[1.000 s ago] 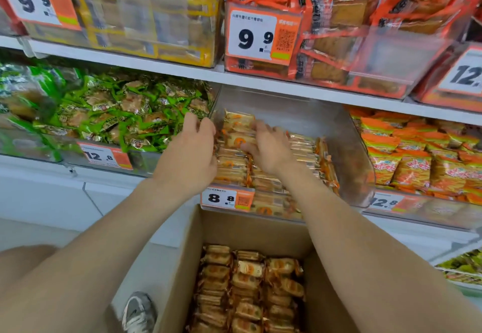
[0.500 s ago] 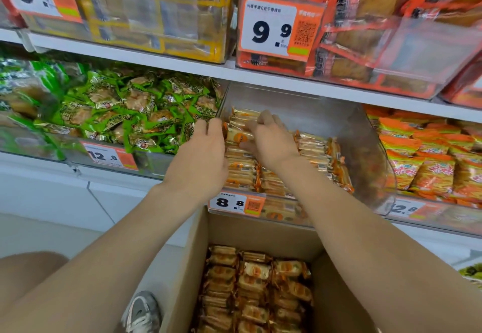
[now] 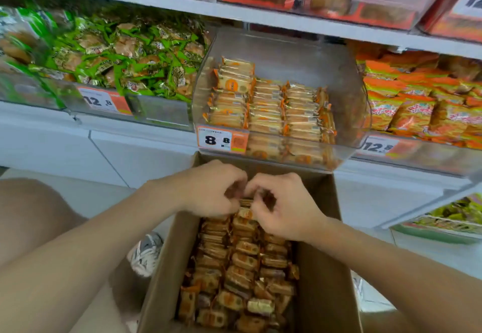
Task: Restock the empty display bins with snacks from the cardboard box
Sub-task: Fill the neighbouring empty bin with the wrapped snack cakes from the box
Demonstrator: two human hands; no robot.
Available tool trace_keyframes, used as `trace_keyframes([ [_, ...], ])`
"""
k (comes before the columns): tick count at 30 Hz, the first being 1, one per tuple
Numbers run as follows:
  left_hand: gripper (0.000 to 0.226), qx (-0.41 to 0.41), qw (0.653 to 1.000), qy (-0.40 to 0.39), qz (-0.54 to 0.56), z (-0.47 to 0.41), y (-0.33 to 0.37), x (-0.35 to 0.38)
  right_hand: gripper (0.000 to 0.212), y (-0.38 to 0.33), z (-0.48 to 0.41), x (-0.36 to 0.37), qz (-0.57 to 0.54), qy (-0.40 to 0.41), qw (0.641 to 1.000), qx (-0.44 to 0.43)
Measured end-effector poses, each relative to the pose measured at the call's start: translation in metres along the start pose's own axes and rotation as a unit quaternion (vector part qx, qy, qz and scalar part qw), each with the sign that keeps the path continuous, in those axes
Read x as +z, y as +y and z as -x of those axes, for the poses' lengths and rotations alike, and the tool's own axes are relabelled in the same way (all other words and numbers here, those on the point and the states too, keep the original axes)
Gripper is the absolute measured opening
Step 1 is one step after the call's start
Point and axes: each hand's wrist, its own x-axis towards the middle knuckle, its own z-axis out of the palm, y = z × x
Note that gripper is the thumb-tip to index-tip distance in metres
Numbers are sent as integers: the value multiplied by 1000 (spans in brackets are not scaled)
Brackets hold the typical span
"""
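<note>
Both my hands are down in the cardboard box point(image 3: 320, 267), at its far end just below the shelf, and they meet over one row of snack packets point(image 3: 242, 262). My left hand point(image 3: 211, 189) curls its fingers in from the left and my right hand point(image 3: 284, 207) from the right, so that together they pinch a short stack between them. I think I gather them this way because the packets stand on edge in tight rows, and a stack pressed from both ends should come out in order and go into the bin the same way. How many I hold I cannot tell, since my fingers cover them. The box stands on the floor right under the clear display bin point(image 3: 294, 53), which makes the lift short and nearly straight up. That bin, with the 8.8 price tag point(image 3: 221, 139) on its front, already holds the stocked rows point(image 3: 268, 108) across its lower part, but the space above and behind them is bare, so I judge the job partly done. The green-wrapped snacks point(image 3: 125, 53) to its left and the orange bags point(image 3: 417, 103) to its right look full. The box holds plenty more.
</note>
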Motion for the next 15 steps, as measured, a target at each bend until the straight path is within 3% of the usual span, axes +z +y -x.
trace_keyframes([
  [2, 3, -28, 987, -156, -25, -8, 1, 31, 17, 31, 27, 26, 31, -91, 991, 91],
  [5, 16, -93, 963, -251, -39, -24, -11, 89, 23, 79, 53, 57, 82, -159, 955, 235],
  [9, 23, -171, 953, -251, 16, -33, -52, 167, 17, 110, 73, 92, 53, -172, 904, 388],
  [12, 17, -197, 953, -230, 6, -34, -67, 213, 8, 120, 82, 117, 70, -190, 877, 437],
  [14, 18, -198, 960, -196, -2, -38, -67, 233, 5, 130, 86, 130, 99, -157, 869, 458],
  [15, 29, -195, 966, -171, 0, -43, -67, 241, 23, 138, 88, 137, 121, -122, 868, 466],
])
